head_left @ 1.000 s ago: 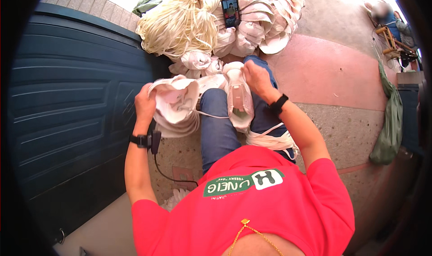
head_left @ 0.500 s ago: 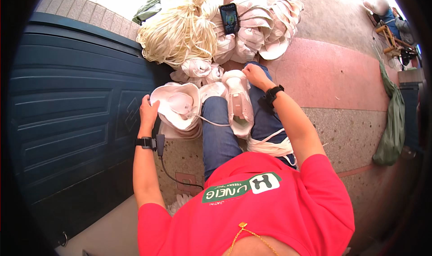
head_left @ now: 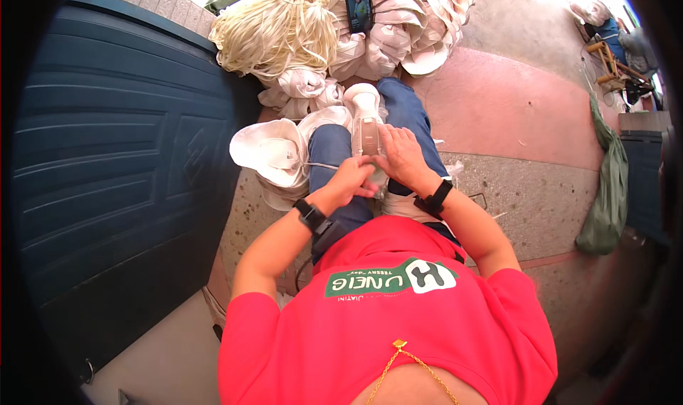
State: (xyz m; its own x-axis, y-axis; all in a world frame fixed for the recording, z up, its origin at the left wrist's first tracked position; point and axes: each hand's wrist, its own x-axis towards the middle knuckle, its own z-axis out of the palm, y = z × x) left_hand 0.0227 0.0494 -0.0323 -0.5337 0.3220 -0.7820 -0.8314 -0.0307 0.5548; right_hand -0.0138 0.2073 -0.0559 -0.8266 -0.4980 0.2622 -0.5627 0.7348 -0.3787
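Note:
A pale pink-white shoe upper (head_left: 366, 124) lies lengthwise between my thighs, its toe pointing away and its opening toward me. My left hand (head_left: 350, 180) is at the opening, fingers bent inward; whatever they pinch is hidden. Along the upper's right side lies my right hand (head_left: 404, 162), fingers stretched out flat and thumb close to the left fingertips. Beside my left knee sits a stack of white uppers (head_left: 267, 149), with a thin cord running from it toward my lap. White strips (head_left: 405, 206) rest across my lap under my right wrist.
Ahead are a heap of cream laces (head_left: 277, 32), bundled white uppers (head_left: 388, 42) and a phone (head_left: 359, 10) propped on them. A dark blue panelled door (head_left: 107, 142) stands left. At right hang green cloth (head_left: 605, 184) and, farther off, a person by a wooden frame (head_left: 608, 64).
My left hand has left the stack of uppers and come across to the shoe upper. My right hand has moved from its toe back toward its opening.

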